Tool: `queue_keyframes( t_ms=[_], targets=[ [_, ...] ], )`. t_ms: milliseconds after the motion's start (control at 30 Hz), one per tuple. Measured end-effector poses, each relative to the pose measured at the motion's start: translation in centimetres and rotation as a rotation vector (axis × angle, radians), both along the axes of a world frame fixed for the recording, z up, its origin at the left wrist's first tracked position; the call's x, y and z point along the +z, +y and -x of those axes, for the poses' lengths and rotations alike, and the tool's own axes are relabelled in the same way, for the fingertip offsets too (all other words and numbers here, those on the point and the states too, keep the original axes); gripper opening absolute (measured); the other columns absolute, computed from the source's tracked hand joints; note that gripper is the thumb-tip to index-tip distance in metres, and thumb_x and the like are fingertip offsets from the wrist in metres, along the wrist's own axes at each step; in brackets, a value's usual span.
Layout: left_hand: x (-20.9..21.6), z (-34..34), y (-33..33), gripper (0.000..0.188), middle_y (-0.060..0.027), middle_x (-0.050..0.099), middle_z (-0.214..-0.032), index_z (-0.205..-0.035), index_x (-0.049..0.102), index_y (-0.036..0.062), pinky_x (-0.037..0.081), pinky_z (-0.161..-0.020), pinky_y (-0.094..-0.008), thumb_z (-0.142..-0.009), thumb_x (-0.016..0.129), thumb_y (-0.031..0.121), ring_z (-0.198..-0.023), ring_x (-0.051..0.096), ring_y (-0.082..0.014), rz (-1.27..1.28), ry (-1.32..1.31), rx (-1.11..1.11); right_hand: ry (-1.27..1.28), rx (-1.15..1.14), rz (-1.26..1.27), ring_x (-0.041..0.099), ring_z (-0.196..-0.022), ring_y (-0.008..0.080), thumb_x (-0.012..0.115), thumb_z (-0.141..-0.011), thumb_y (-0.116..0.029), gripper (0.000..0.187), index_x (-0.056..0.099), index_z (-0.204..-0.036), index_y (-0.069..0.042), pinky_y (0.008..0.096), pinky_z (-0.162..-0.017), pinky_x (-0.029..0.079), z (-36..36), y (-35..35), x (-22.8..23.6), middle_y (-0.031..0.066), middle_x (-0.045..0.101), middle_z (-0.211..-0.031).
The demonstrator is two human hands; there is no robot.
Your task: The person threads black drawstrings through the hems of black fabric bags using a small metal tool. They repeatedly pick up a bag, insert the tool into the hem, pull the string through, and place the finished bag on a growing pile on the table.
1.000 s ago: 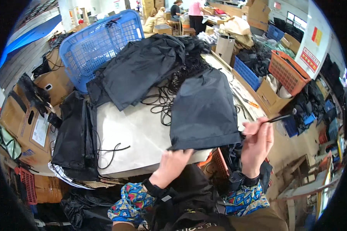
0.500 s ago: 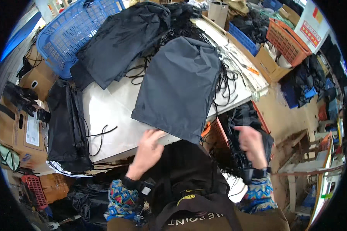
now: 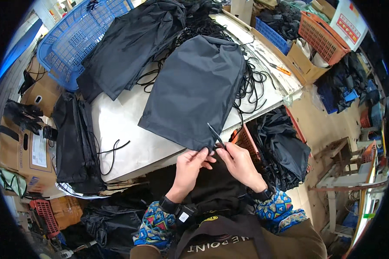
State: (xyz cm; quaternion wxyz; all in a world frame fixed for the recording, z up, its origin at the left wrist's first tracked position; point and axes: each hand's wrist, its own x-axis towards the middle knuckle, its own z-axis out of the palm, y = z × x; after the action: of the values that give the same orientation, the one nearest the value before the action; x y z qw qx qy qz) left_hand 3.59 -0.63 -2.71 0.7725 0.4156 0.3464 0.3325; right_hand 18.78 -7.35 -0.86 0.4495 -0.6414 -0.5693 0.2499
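A black drawstring bag lies flat on the white tabletop, its near corner pointing at me over the edge. My left hand is closed, pinching that corner between thumb and fingers. Beside it, my right hand is closed around slim, pointed thread snips, whose metal tip lies over the bag near the corner; the rest is hidden in my fingers. Black cords spill out along the bag's right side. More black bags are piled just beyond it to the left.
A blue basket stands at the far left. Folded black bags hang over the table's left edge. Right of my hands, black bags fill a red basket. An orange-handled cutter lies on the far right of the table.
My left hand has moved right and taken hold of the bag's near corner. My right hand has come left from above the red basket, bringing the snips to that corner.
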Motion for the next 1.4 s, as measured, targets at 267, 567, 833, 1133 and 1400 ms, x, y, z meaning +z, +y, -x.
queue_keyframes(
  t_ms=[267,567,833,1133,1400],
  targets=[
    [1.5,0.2,0.3,0.017,-0.0098,0.066,-0.087,-0.093,0.059,0.0012,0.052,-0.058,-0.0257,-0.09,0.06,0.018,-0.071,0.065,-0.0158,0.207,-0.106,0.107,-0.196,0.033,0.026,0.058,-0.061,0.0373,0.055,-0.088,-0.01,0.009,0.056,-0.086,-0.001,0.0417,-0.05,0.045,1.2,-3.8,2.4,0.017,0.057,-0.069],
    [2.0,0.2,0.3,0.015,-0.0084,0.066,-0.087,-0.091,0.061,0.0039,0.052,-0.058,-0.0265,-0.089,0.062,0.019,-0.073,0.065,-0.0156,0.176,-0.109,0.15,-0.313,-0.058,-0.012,0.057,-0.057,0.0361,0.057,-0.086,-0.009,0.009,0.053,-0.081,-0.002,0.0426,-0.048,0.043,0.8,-3.6,1.1,0.0172,0.056,-0.065],
    [1.4,0.1,-0.3,0.017,-0.0079,0.066,-0.084,-0.093,0.065,0.0007,0.05,-0.06,-0.0259,-0.087,0.064,0.017,-0.072,0.062,-0.0137,-0.098,0.077,0.013,-0.533,-0.067,-0.037,0.058,-0.059,0.0315,0.059,-0.084,-0.009,0.009,0.052,-0.084,-0.004,0.0396,-0.049,0.045,1.4,-2.6,1.9,0.0124,0.055,-0.066],
    [3.1,3.2,4.2,0.026,-0.0022,0.06,-0.068,-0.072,0.059,0.0046,0.044,-0.053,-0.0219,-0.089,0.062,0.024,-0.062,0.056,-0.0086,-0.154,0.047,0.396,-0.403,0.209,0.104,0.063,-0.076,0.0341,0.064,-0.079,-0.002,0.02,0.063,-0.098,0.0,0.0353,-0.063,0.05,-5.4,-4.2,4.3,0.0178,0.063,-0.083],
    [2.9,0.3,1.2,0.019,-0.0037,0.061,-0.07,-0.081,0.057,0.0042,0.048,-0.055,-0.0255,-0.092,0.058,0.02,-0.063,0.06,-0.013,0.015,-0.209,0.312,-0.28,0.223,0.032,0.063,-0.071,0.0304,0.062,-0.081,-0.003,0.024,0.059,-0.105,0.0,0.0342,-0.061,0.049,-2.3,-2.4,4.2,0.017,0.062,-0.081]
  ],
)
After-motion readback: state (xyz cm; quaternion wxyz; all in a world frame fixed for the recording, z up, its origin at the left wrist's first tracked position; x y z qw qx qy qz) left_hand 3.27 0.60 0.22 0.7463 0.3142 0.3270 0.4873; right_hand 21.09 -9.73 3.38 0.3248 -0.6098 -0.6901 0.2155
